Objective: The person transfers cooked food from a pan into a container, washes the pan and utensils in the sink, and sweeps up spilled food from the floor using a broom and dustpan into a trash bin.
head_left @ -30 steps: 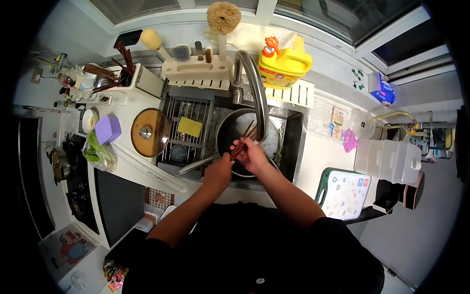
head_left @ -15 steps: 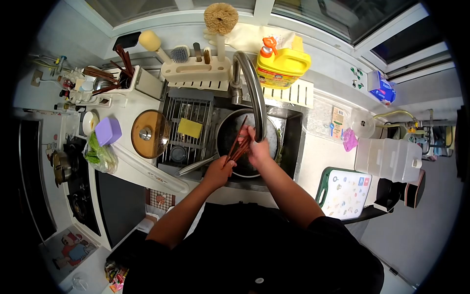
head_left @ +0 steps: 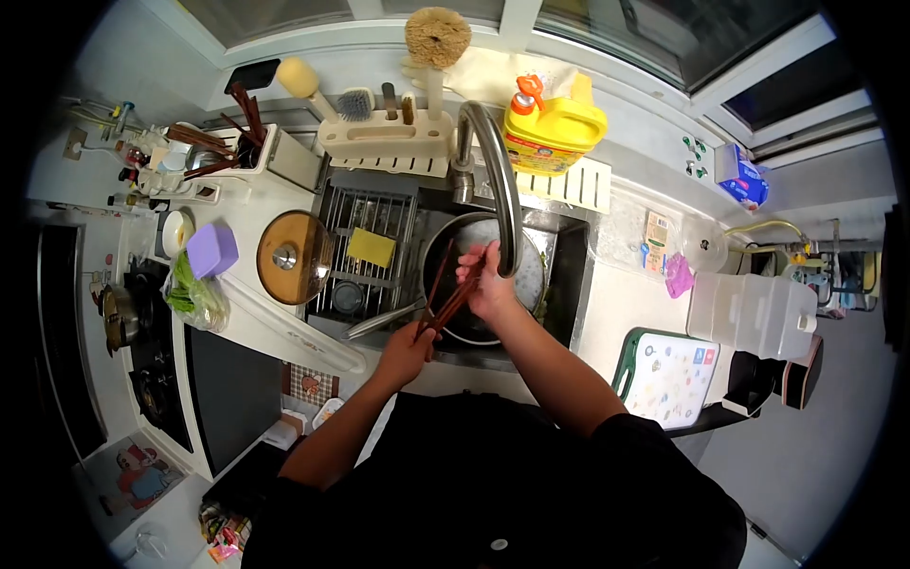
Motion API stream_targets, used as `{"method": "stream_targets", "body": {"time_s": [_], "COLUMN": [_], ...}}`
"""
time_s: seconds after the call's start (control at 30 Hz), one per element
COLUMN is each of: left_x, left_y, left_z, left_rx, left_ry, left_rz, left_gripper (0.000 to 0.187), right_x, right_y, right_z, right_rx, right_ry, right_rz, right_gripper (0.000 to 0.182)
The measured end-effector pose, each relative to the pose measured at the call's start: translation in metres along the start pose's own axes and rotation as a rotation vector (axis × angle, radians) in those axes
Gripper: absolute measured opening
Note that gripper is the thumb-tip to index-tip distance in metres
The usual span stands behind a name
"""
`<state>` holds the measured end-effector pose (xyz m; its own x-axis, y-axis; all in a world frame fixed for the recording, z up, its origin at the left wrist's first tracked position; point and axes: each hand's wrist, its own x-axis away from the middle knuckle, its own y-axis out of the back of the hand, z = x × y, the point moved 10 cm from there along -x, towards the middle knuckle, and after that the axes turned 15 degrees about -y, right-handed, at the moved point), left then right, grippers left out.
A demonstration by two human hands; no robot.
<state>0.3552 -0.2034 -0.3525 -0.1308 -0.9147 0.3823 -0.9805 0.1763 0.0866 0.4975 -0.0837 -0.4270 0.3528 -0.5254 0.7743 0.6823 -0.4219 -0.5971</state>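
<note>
Several reddish-brown chopsticks (head_left: 457,302) slant over the pan (head_left: 428,248) in the sink. My left hand (head_left: 406,355) is closed round their lower ends, near the sink's front edge. Around their upper part curl the fingers of my right hand (head_left: 490,287), just below the faucet (head_left: 504,190). One chopstick leans a little apart from the bunch, to the left. Whitish, sudsy-looking water shows in the pan, and its handle (head_left: 381,320) points to the lower left.
Left of the pan, a wire rack (head_left: 379,213) carries a yellow sponge (head_left: 371,248). Beside it lies a glass lid (head_left: 295,257). Behind the sink stand a brush holder (head_left: 384,138) and a yellow jug (head_left: 555,131). A cutting board (head_left: 668,379) lies at the right.
My left hand has moved down and left, toward the sink's front edge, with the chopstick ends. The right hand stays near the faucet, its fingers slightly shifted.
</note>
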Motion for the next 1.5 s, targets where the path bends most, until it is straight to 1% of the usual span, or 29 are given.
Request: {"method": "stream_targets", "body": {"time_s": [0.1, 0.17, 0.23, 0.27, 0.3, 0.33, 0.37, 0.4, 0.43, 0.47, 0.5, 0.53, 0.6, 0.7, 0.83, 0.9, 0.93, 1.0, 1.03, 1.07, 1.13, 1.17, 1.2, 1.23, 1.27, 1.3, 1.33, 1.37, 1.5], "left_x": [0.003, 0.001, -0.005, -0.009, -0.015, -0.018, -0.024, -0.03, -0.032, -0.033, -0.034, -0.034, -0.031, -0.023, 0.0, 0.015, 0.018, 0.028, 0.032, 0.032, 0.036, 0.039, 0.038, 0.038, 0.04, 0.039, 0.04, 0.04, 0.04], "left_y": [0.006, 0.002, -0.008, -0.01, -0.022, -0.032, -0.032, -0.038, -0.044, -0.043, -0.043, -0.042, -0.037, -0.027, -0.018, -0.017, -0.015, -0.008, -0.007, -0.002, -0.002, -0.002, 0.0, 0.002, 0.003, 0.008, 0.014, 0.019, 0.036], "left_z": [0.004, 0.013, 0.01, 0.01, 0.006, 0.003, -0.001, -0.002, -0.002, -0.003, -0.008, -0.012, -0.012, -0.011, -0.019, -0.018, -0.024, -0.019, -0.016, -0.015, -0.01, -0.01, -0.018, -0.026, -0.023, -0.028, -0.038, -0.036, -0.039], "left_rx": [0.048, 0.084, -0.075, -0.075, -0.114, -0.154, -0.157, -0.166, -0.174, -0.174, -0.213, -0.253, -0.279, -0.433, -0.431, -0.249, -0.246, -0.147, -0.065, -0.066, -0.022, -0.022, -0.155, -0.287, -0.287, -0.373, -0.459, -0.459, -0.528], "left_ry": [0.042, 0.078, 0.017, 0.014, 0.054, 0.094, 0.089, 0.089, 0.091, 0.086, 0.039, -0.009, -0.034, -0.191, -0.262, -0.072, -0.089, 0.018, 0.106, 0.099, 0.117, 0.112, 0.006, -0.098, -0.102, -0.214, -0.327, -0.331, -0.327], "left_rz": [0.003, 0.016, 0.139, 0.126, 0.203, 0.275, 0.247, 0.293, 0.344, 0.325, 0.31, 0.295, 0.275, 0.183, 0.201, 0.277, 0.269, 0.251, 0.273, 0.271, 0.347, 0.35, 0.333, 0.314, 0.318, 0.291, 0.262, 0.264, 0.294], "left_gripper": [0.024, 0.025, 0.03, 0.03, 0.032, 0.034, 0.034, 0.035, 0.037, 0.037, 0.037, 0.037, 0.038, 0.037, 0.036, 0.038, 0.038, 0.037, 0.035, 0.035, 0.036, 0.036, 0.037, 0.038, 0.038, 0.038, 0.038, 0.038, 0.035], "right_x": [0.011, 0.012, 0.019, 0.026, 0.033, 0.034, 0.017, -0.003, 0.002, 0.008, 0.008, 0.007, 0.002, 0.003, 0.007, 0.014, 0.019, 0.027, 0.036, 0.039, 0.045, 0.037, 0.03, 0.027, 0.024, 0.028, 0.034, 0.042, 0.092], "right_y": [-0.017, -0.021, -0.028, -0.033, -0.041, -0.03, -0.009, 0.011, 0.009, 0.008, 0.009, 0.013, 0.01, 0.003, 0.014, 0.007, 0.005, -0.004, -0.007, -0.012, 0.0, 0.003, 0.011, 0.007, 0.004, 0.001, 0.0, 0.001, -0.045], "right_z": [-0.001, -0.003, -0.002, -0.006, -0.012, -0.01, -0.006, -0.001, 0.005, 0.01, 0.008, 0.01, 0.01, 0.002, 0.0, -0.007, -0.008, -0.016, -0.017, -0.019, -0.014, -0.015, -0.013, -0.013, -0.014, -0.017, -0.02, -0.022, -0.057], "right_rx": [0.154, 0.118, 0.085, 0.067, 0.051, 0.134, 0.077, 0.021, 0.009, -0.006, -0.027, -0.025, 0.053, 0.002, -0.017, -0.004, 0.011, -0.034, -0.067, -0.063, -0.017, -0.032, -0.031, -0.025, -0.021, -0.024, -0.035, -0.045, -0.044], "right_ry": [-0.041, -0.052, -0.064, -0.133, -0.206, -0.177, -0.15, -0.124, -0.092, -0.058, -0.084, -0.071, -0.044, -0.061, -0.039, -0.063, -0.053, -0.087, -0.088, -0.084, -0.03, -0.039, -0.032, -0.033, -0.035, -0.029, -0.028, -0.028, -0.055], "right_rz": [0.059, 0.107, 0.159, 0.216, 0.278, 0.173, 0.204, 0.233, 0.191, 0.145, 0.116, 0.028, 0.023, 0.069, 0.031, 0.089, 0.096, 0.103, 0.051, 0.055, -0.058, 0.022, 0.023, 0.109, 0.195, 0.194, 0.111, 0.027, -0.063], "right_gripper": [0.039, 0.039, 0.04, 0.043, 0.047, 0.034, 0.024, 0.015, 0.008, 0.003, 0.023, 0.026, 0.028, 0.03, 0.033, 0.034, 0.034, 0.032, 0.027, 0.027, 0.023, 0.02, 0.02, 0.021, 0.023, 0.023, 0.028, 0.032, 0.04]}}
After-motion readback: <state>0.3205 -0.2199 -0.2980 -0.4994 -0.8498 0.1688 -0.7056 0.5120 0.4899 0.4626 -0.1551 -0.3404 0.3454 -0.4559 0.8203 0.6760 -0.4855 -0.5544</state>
